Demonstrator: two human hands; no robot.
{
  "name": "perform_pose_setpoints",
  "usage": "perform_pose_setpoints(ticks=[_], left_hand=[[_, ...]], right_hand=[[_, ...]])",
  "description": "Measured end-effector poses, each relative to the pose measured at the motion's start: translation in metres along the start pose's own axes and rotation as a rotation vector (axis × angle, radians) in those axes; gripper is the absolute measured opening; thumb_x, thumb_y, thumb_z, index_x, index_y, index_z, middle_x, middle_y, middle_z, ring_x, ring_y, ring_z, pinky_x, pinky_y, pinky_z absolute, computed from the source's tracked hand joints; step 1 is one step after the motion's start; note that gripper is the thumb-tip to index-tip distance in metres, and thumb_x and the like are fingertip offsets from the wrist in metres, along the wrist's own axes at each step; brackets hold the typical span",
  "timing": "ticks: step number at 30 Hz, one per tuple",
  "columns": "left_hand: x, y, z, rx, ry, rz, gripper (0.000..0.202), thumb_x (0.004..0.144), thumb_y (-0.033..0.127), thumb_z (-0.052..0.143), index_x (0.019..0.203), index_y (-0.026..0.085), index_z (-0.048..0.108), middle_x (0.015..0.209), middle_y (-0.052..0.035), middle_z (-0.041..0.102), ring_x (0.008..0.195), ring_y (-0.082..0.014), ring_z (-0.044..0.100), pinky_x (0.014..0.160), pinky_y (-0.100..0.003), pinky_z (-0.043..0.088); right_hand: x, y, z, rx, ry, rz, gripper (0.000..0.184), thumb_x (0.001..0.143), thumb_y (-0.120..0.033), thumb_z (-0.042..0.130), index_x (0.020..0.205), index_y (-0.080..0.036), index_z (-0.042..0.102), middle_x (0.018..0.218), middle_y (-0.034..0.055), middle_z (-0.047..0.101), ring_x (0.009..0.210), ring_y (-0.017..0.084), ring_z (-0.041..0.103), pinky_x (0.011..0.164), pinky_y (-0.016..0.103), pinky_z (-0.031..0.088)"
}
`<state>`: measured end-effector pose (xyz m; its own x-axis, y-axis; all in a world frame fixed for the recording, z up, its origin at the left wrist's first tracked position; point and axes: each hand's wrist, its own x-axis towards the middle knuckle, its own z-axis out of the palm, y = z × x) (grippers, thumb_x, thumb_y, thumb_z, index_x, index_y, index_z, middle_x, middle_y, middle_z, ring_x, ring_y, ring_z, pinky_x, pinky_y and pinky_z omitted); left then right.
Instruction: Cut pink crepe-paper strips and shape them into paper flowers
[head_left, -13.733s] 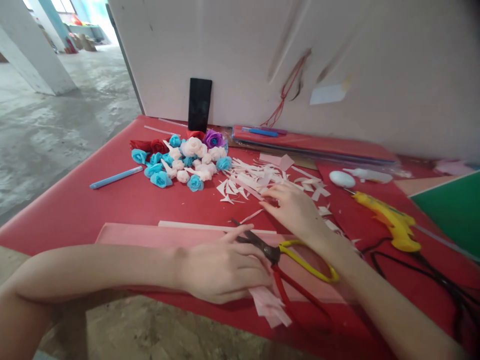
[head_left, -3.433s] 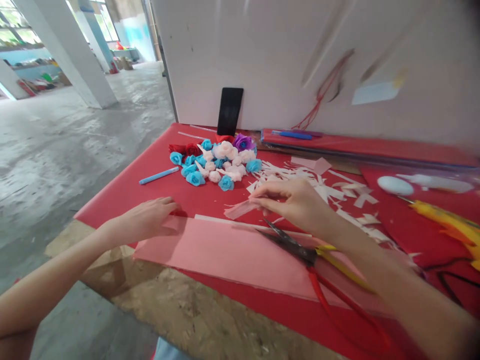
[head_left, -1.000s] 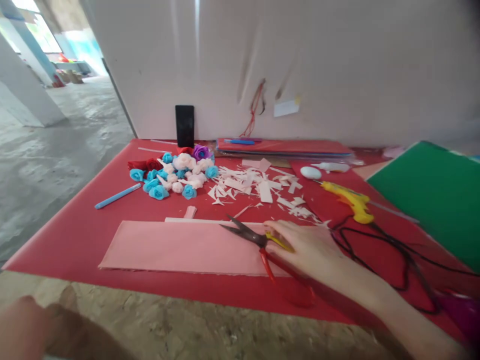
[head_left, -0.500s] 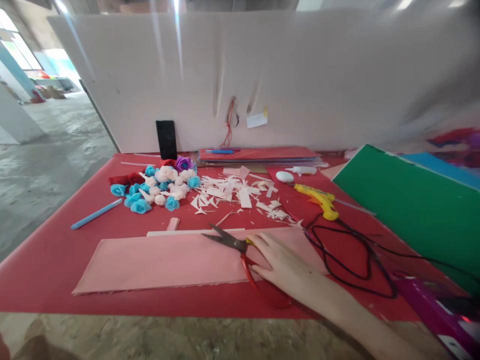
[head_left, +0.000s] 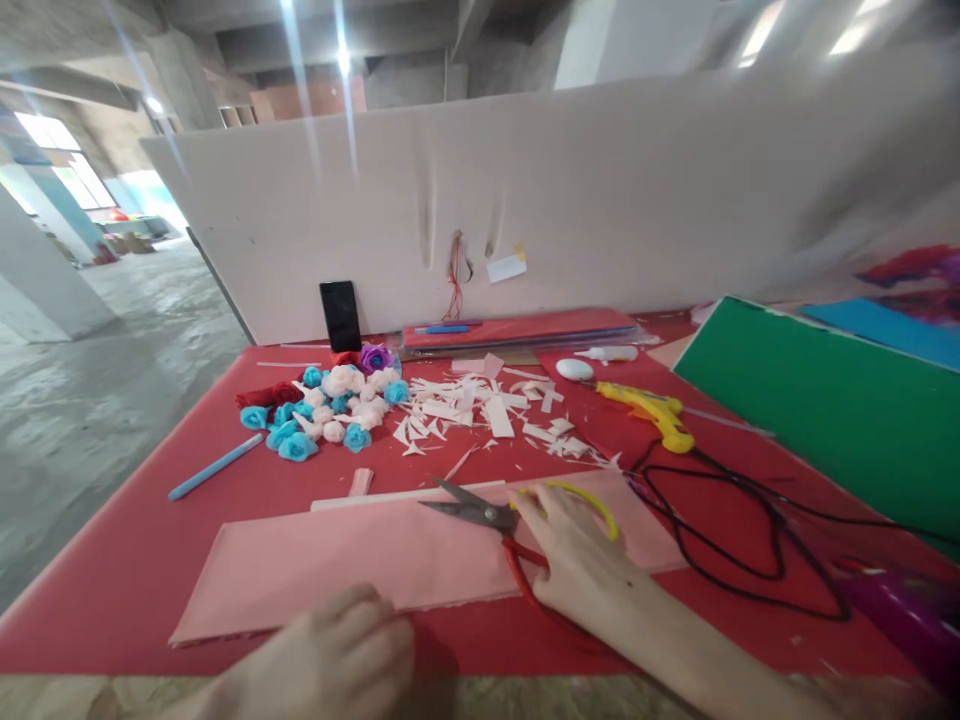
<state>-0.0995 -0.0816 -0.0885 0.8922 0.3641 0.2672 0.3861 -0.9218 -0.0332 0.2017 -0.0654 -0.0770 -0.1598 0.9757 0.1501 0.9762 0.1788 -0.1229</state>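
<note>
My right hand (head_left: 581, 565) lies on the handles of the scissors (head_left: 472, 510), fingers stretched over the yellow and red loops, not closed round them. The scissors rest on a long pink crepe paper sheet (head_left: 352, 565) spread on the red table (head_left: 112, 600), blades pointing left. My left hand (head_left: 330, 660) is low at the front edge, just before the pink sheet and blurred, so its fingers are unclear. A small pink rolled piece (head_left: 360, 482) and a white strip (head_left: 397, 496) lie just behind the sheet.
A heap of blue, white, red and purple paper flowers (head_left: 330, 410) and pale paper scraps (head_left: 480, 410) lie behind. A yellow glue gun (head_left: 649, 410) with black cord (head_left: 735, 530) is right, beside a green sheet (head_left: 825, 410). A blue pen (head_left: 214, 467) lies left. A phone (head_left: 340, 315) leans on the white board.
My view has tilted up. My right hand has settled further over the scissors' handles. My left hand has come into view at the bottom, near the front edge of the pink sheet.
</note>
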Motion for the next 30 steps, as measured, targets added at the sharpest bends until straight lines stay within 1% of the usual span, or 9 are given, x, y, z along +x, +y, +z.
perform_pose_setpoints(ticks=[2, 5, 7, 10, 14, 18, 23, 27, 30], left_hand=[[0.025, -0.016, -0.011, -0.026, -0.055, -0.038, 0.032, 0.084, 0.023, 0.046, 0.116, 0.021, 0.049, 0.111, -0.0049, 0.059, 0.098, -0.0169, 0.054, 0.089, -0.033, 0.047], [0.047, -0.030, -0.023, 0.013, -0.090, -0.139, 0.041, 0.079, 0.030, 0.051, 0.118, 0.016, 0.047, 0.114, -0.0070, 0.060, 0.098, -0.0222, 0.056, 0.083, -0.035, 0.050], [0.050, -0.033, -0.026, 0.020, -0.143, -0.138, 0.039, 0.079, 0.029, 0.051, 0.116, 0.016, 0.048, 0.112, -0.0065, 0.061, 0.096, -0.0216, 0.057, 0.082, -0.035, 0.051], [0.048, -0.034, -0.026, 0.043, -0.185, -0.079, 0.032, 0.081, 0.020, 0.046, 0.112, 0.014, 0.050, 0.107, -0.0059, 0.063, 0.095, -0.0204, 0.058, 0.080, -0.033, 0.052], [0.048, -0.035, -0.024, 0.090, -0.148, -0.010, 0.029, 0.080, 0.009, 0.039, 0.105, 0.012, 0.053, 0.103, -0.0056, 0.065, 0.091, -0.0198, 0.060, 0.078, -0.033, 0.053], [0.049, -0.038, -0.023, 0.129, -0.122, 0.031, 0.031, 0.079, 0.002, 0.036, 0.103, 0.011, 0.053, 0.101, -0.0057, 0.066, 0.092, -0.0193, 0.061, 0.077, -0.031, 0.054], [0.046, -0.038, -0.019, 0.095, -0.043, 0.014, 0.026, 0.081, 0.003, 0.035, 0.099, 0.012, 0.052, 0.095, -0.0045, 0.067, 0.090, -0.0178, 0.063, 0.074, -0.030, 0.055], [0.047, -0.037, -0.022, 0.103, 0.042, -0.073, 0.021, 0.084, 0.007, 0.033, 0.090, 0.013, 0.052, 0.084, -0.0049, 0.068, 0.073, -0.0152, 0.065, 0.063, -0.027, 0.055], [0.050, -0.038, -0.028, 0.175, 0.085, -0.119, 0.020, 0.086, 0.009, 0.032, 0.088, 0.013, 0.052, 0.079, -0.0067, 0.068, 0.064, -0.0149, 0.064, 0.056, -0.025, 0.052]], right_hand=[[0.004, 0.003, -0.005, 0.017, -0.010, 0.013, 0.053, 0.061, -0.011, 0.046, 0.113, -0.010, 0.054, 0.103, 0.0172, 0.056, 0.095, 0.030, 0.054, 0.072, 0.040, 0.048], [0.019, 0.014, -0.015, 0.057, -0.041, 0.031, 0.050, 0.063, -0.016, 0.048, 0.113, -0.011, 0.054, 0.107, 0.0162, 0.054, 0.096, 0.028, 0.054, 0.073, 0.036, 0.048], [0.034, 0.022, -0.022, 0.087, -0.069, 0.032, 0.053, 0.061, -0.017, 0.050, 0.114, -0.009, 0.053, 0.110, 0.0178, 0.052, 0.099, 0.029, 0.053, 0.078, 0.038, 0.046], [0.061, 0.029, -0.026, 0.148, -0.153, -0.067, 0.060, 0.056, -0.015, 0.054, 0.116, -0.013, 0.053, 0.107, 0.0125, 0.054, 0.096, 0.023, 0.054, 0.081, 0.031, 0.045], [0.094, 0.032, -0.017, 0.177, -0.195, -0.164, 0.058, 0.058, -0.021, 0.057, 0.116, -0.018, 0.053, 0.106, 0.0111, 0.053, 0.093, 0.023, 0.055, 0.075, 0.029, 0.046], [0.111, 0.031, -0.006, 0.166, -0.168, -0.208, 0.056, 0.059, -0.013, 0.056, 0.115, -0.020, 0.053, 0.107, 0.0107, 0.053, 0.094, 0.024, 0.054, 0.074, 0.031, 0.046], [0.082, 0.010, -0.020, 0.172, -0.081, -0.282, 0.033, 0.078, -0.007, 0.035, 0.101, -0.011, 0.058, 0.111, 0.0153, 0.053, 0.106, 0.024, 0.048, 0.092, 0.040, 0.036], [0.033, 0.001, -0.038, 0.241, -0.214, -0.448, 0.018, 0.079, -0.029, 0.051, 0.089, -0.022, 0.064, 0.097, 0.0034, 0.063, 0.090, 0.018, 0.058, 0.077, 0.029, 0.046], [0.012, 0.012, -0.044, 0.294, -0.248, -0.421, 0.021, 0.079, -0.033, 0.052, 0.093, -0.025, 0.065, 0.095, 0.0030, 0.066, 0.085, 0.020, 0.061, 0.074, 0.032, 0.048]])
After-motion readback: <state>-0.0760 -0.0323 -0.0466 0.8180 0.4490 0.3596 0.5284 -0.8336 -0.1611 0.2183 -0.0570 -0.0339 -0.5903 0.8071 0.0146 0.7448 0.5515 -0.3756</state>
